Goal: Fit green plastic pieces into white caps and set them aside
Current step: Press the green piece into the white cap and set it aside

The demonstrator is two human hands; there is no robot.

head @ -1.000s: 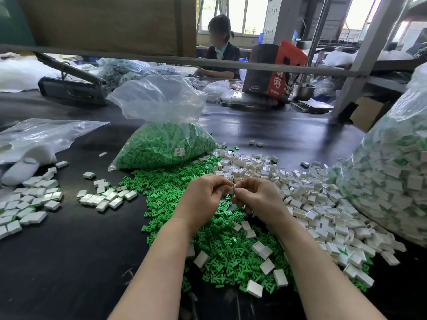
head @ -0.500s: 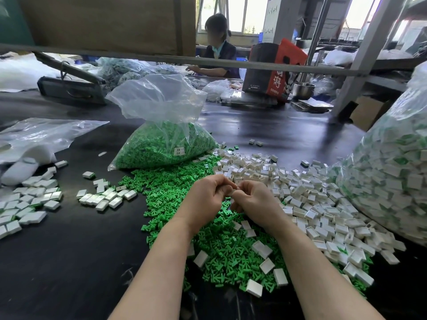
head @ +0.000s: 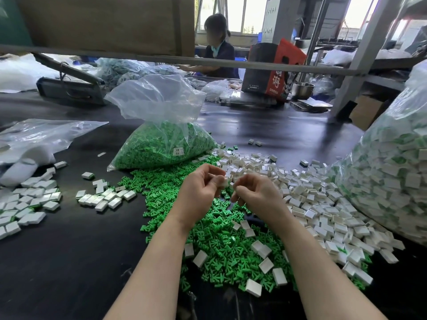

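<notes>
At the far left of the dark tabletop (head: pixel 69 262) you have a spread of finished white rectangular plastic caps (head: pixel 25 204), with a smaller cluster of the same caps (head: pixel 106 197) just to their right. Behind them stands a clear plastic bag of small green plastic pieces (head: pixel 161 146), its mouth open. A loose heap of green T-shaped plastic pieces (head: pixel 219 245) runs from the bag's foot toward you, under your forearms.

Your left hand (head: pixel 198 190) is raised above that heap, fingers curled, pinching a small white plastic cap (head: pixel 223 182) at its fingertips. Your right hand (head: pixel 256 195) sits just beside it, fingers curled in; whether it holds anything I cannot tell.

To the right lies a wide pile of empty white plastic caps (head: pixel 312 204), and at the far right edge bulges a large clear bag of assembled white-and-green caps (head: pixel 388 176).
</notes>
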